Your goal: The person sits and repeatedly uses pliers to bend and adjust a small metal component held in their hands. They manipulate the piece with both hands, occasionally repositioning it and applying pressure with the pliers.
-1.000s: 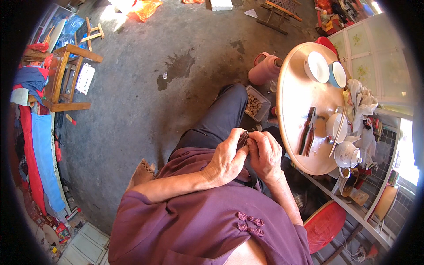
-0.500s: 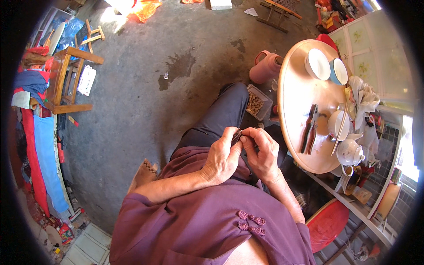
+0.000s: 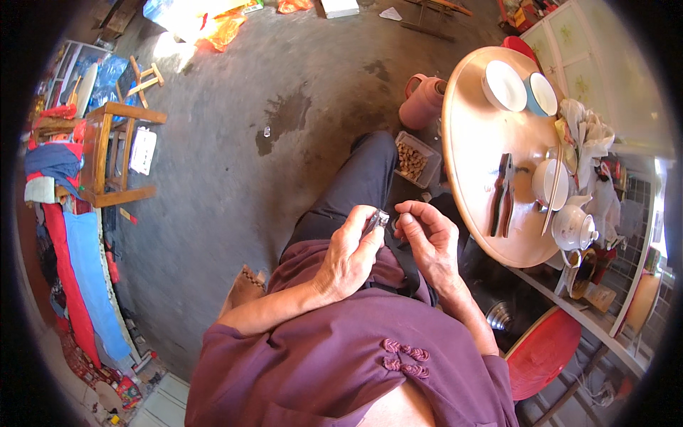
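While the left hand (image 3: 347,249) closes its thumb and fingers around a small metal tool (image 3: 379,219), the right hand (image 3: 432,245) faces it across a narrow gap, its thumb and forefinger curled near each other; whether they pinch anything, I cannot tell. The shiny end of the tool, perhaps a clipper, pokes out past the left fingertips, to the left of the table (image 3: 466,121) and over the lap.

For good handling, I judge, the tool should sit firmly along the left forefinger with the thumb pressing on top, so that it cannot roll. Its free end is best left uncovered and turned toward the right hand, with skin well out of any pinching edge. Resting both forearms against the body would steady such fine work, and small slow movements over the lap would guard against a drop.

Beside the table's left edge, past the dark trousers (image 3: 359,181), a clear tub (image 3: 430,169) holds what look like peanuts (image 3: 410,160). Pliers (image 3: 503,196) lie on the table itself, with a teapot (image 3: 573,226), chopsticks (image 3: 553,192) across one bowl (image 3: 545,178), and, toward the table's far end, a white bowl (image 3: 505,85) touching or nearly touching a blue one. Just left of the table's far half stands a pink flask (image 3: 421,103). Well left of the table is a wooden stool (image 3: 107,156).
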